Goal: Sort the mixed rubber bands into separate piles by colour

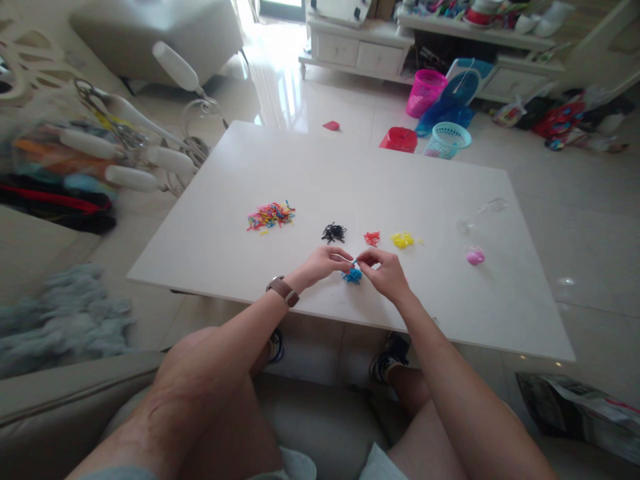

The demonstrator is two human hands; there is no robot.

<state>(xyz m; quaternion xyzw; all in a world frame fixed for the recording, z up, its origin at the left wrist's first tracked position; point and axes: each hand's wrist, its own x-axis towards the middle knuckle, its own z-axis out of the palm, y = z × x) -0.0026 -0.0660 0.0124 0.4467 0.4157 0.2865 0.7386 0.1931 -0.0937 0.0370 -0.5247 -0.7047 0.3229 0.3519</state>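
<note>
My left hand [326, 262] and my right hand [384, 270] meet above the table near its front edge, fingertips pinched. Between them is a small blue rubber band [355, 262], partly covered by the fingers. Just below lies a pile of blue rubber bands [353, 276]. Beyond my hands sit a black pile [334, 232], a small red pile [372, 238] and a yellow pile [402, 240]. Farther left is a larger heap of mixed-colour bands [271, 216], with a stray yellow piece beside it.
The white table [200, 247] carries a pink object [475, 256] and clear plastic pieces on its right. A white lamp [175, 67] stands close to its left edge. Past the far edge are a red stool [401, 139] and a light blue basket [449, 139].
</note>
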